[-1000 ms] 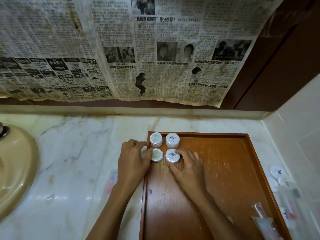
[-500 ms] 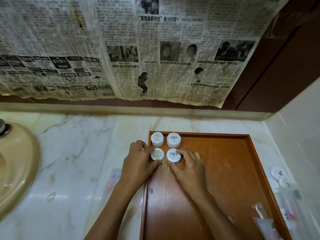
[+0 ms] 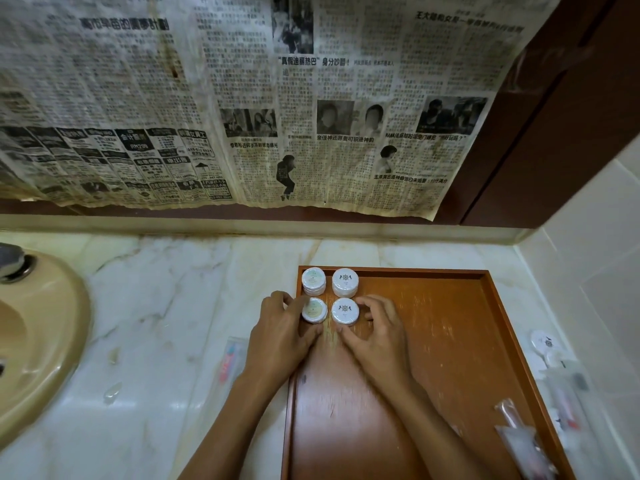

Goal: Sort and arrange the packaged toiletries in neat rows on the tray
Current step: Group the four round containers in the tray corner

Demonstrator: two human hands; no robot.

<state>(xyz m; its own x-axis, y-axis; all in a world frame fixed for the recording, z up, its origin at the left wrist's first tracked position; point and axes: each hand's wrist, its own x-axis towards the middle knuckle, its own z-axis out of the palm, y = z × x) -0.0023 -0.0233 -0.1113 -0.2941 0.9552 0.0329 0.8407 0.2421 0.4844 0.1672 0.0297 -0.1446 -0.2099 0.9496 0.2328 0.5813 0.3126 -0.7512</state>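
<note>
Marble surface (image 3: 166, 323), glossy and veined; wrapped toothbrush (image 3: 228, 360) lies flat on it left of the tray (image 3: 450, 341). Left hand (image 3: 282, 336): grip pinched on the front-left puck (image 3: 314, 310), thumb on its rim. Right hand (image 3: 375, 337): grip clamped around the front-right puck (image 3: 345, 310). Back pair (image 3: 329, 281) sits in the tray's far-left corner. All four are round, flat, white-wrapped. My read: nudge the front two level with each other and square to the back pair, light pressure, lacquered wood likely slides. More clear-plastic packets (image 3: 557, 386) wait at the right.
</note>
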